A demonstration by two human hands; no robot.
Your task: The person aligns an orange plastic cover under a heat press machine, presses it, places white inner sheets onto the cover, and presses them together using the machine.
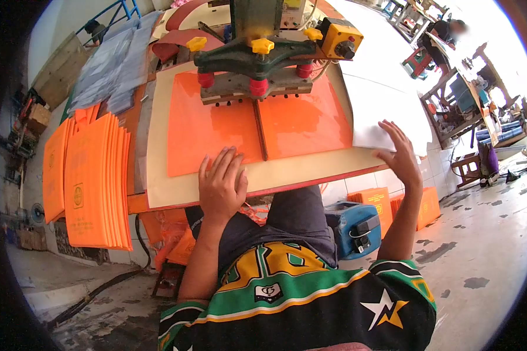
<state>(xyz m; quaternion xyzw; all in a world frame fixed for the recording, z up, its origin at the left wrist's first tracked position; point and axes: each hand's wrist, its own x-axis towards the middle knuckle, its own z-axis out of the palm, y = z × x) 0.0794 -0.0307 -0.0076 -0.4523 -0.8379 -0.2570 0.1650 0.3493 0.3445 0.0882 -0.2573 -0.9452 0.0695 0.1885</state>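
Observation:
An orange plastic sheet (301,126) lies on the cream board (158,187) under the press head (257,85), with a dark strip (260,131) down its middle. My left hand (222,184) rests at the sheet's lower left edge, its fingers stretched forward and nothing in its grasp. Over on the right, my right hand (401,155) is at the near corner of a stack of white sheets (372,111), thumb and fingers apart. Whether its fingertips touch the stack is hard to tell.
Printed orange folders (96,181) stand stacked at the left, near clear plastic sheets (114,64). A yellow control box (338,40) is beside the press. Below the table are a blue container (352,229) and more orange folders (373,205). Another person (445,35) is far right.

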